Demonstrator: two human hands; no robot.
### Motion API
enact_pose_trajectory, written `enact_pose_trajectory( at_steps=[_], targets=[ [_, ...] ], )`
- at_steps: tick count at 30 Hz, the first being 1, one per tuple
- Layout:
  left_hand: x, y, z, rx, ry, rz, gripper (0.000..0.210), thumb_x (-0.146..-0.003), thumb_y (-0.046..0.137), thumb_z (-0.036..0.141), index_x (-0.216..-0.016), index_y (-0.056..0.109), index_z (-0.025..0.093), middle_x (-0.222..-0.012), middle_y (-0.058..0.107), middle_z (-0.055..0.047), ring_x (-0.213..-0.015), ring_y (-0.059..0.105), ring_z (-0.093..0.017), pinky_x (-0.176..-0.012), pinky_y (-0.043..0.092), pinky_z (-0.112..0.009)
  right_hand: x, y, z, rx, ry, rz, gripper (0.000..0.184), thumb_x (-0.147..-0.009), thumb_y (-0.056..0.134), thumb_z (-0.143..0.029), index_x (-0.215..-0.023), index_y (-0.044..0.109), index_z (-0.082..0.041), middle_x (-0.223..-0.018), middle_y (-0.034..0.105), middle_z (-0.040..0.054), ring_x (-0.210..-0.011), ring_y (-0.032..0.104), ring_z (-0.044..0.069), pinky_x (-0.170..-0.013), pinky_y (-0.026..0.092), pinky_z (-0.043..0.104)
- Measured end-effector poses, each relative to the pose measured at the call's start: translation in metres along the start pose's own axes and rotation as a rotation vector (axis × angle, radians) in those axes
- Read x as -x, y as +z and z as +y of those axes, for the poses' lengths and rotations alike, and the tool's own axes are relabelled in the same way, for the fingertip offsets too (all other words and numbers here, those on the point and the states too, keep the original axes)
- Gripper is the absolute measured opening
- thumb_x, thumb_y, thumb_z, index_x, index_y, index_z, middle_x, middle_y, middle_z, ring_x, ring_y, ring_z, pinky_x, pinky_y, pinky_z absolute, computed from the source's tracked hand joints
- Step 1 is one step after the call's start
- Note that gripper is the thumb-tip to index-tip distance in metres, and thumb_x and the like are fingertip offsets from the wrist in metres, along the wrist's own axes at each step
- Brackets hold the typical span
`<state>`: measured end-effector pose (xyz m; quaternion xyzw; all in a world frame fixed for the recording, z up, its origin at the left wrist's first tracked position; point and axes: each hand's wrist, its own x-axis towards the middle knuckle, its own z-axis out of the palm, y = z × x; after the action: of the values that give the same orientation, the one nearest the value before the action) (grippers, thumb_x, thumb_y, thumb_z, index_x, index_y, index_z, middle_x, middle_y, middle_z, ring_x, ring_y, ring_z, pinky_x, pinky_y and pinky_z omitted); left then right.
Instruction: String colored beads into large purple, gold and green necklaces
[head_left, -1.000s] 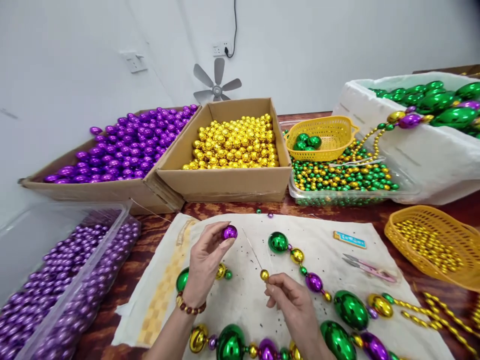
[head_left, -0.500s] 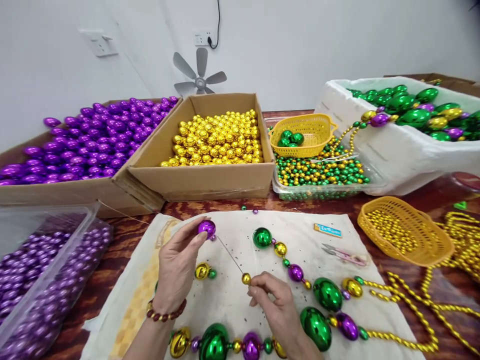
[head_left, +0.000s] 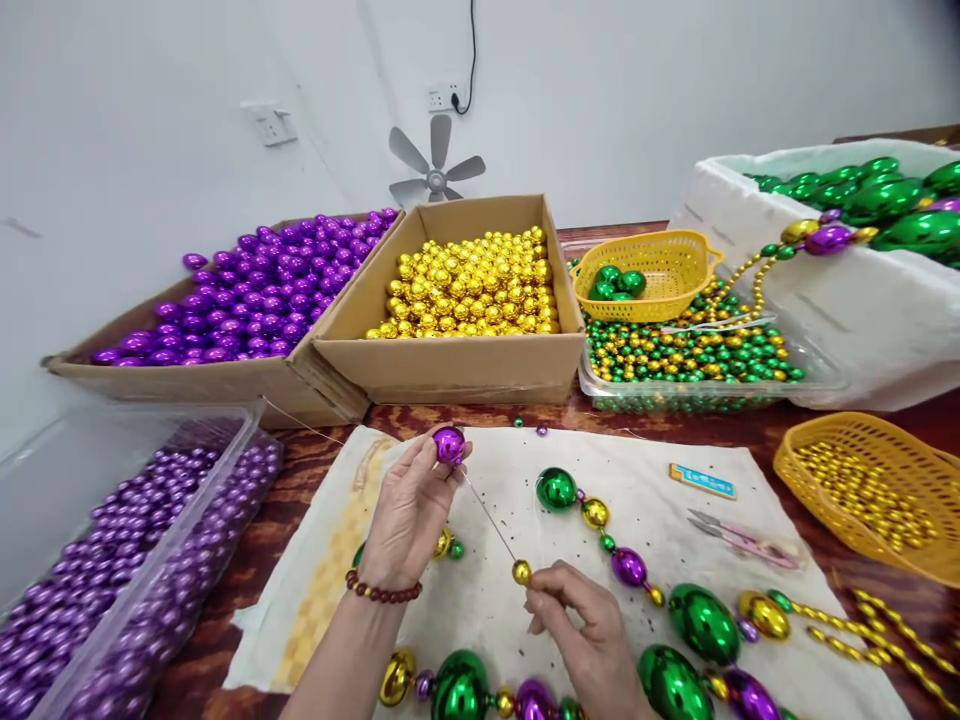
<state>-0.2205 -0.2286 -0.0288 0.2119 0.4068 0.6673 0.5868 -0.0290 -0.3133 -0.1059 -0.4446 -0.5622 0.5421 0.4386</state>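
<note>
In the head view, my left hand (head_left: 411, 505) holds up a shiny purple bead (head_left: 449, 445) between thumb and fingers. A long thin needle (head_left: 489, 515) slants from just below that bead down to a small gold bead (head_left: 521, 572). My right hand (head_left: 574, 605) pinches at the needle's lower end, right beside the gold bead. Whether the needle's tip is inside the purple bead, I cannot tell. On the white cloth (head_left: 499, 620) between and around my hands lies a strand with a large green bead (head_left: 556, 490) and a purple oval bead (head_left: 628, 567). My right forearm covers part of the lower strand.
Behind the cloth stand cardboard boxes of purple beads (head_left: 247, 290) and gold beads (head_left: 472, 285). A clear tub of small purple beads (head_left: 150, 540) is at left. Thread snips (head_left: 742, 537), a blue packet (head_left: 703, 481) and a yellow basket (head_left: 795, 480) lie right.
The view has swung left, so everything sits further right. My left hand has turned slightly and lifted the purple bead a little. Both hands keep their hold.
</note>
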Motion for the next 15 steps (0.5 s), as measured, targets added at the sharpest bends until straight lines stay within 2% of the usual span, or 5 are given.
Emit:
enact_pose_trajectory(
  at_steps=[7,15],
  targets=[
    [0.002,0.002,0.0,0.029,-0.012,0.003,0.02,-0.081,0.069,0.023,-0.1,0.071,0.017,-0.1,0.07,-0.005,-0.092,0.066,-0.018,-0.079,0.053,-0.028,-0.002,0.002,0.0,0.018,0.016,-0.01,0.016,-0.09,0.051,-0.021,-0.08,0.063,-0.017,-0.072,0.058,-0.0002,-0.061,0.058,0.011,-0.06,0.043,0.022],
    [0.011,0.009,0.0,-0.038,0.012,-0.014,0.024,-0.082,0.067,0.023,-0.106,0.069,0.019,-0.101,0.07,-0.005,-0.089,0.066,-0.016,-0.081,0.052,-0.028,-0.001,0.005,0.003,-0.017,0.04,-0.009,0.018,-0.091,0.051,-0.025,-0.079,0.062,-0.017,-0.071,0.058,0.0001,-0.061,0.058,0.011,-0.061,0.043,0.022]
  ],
)
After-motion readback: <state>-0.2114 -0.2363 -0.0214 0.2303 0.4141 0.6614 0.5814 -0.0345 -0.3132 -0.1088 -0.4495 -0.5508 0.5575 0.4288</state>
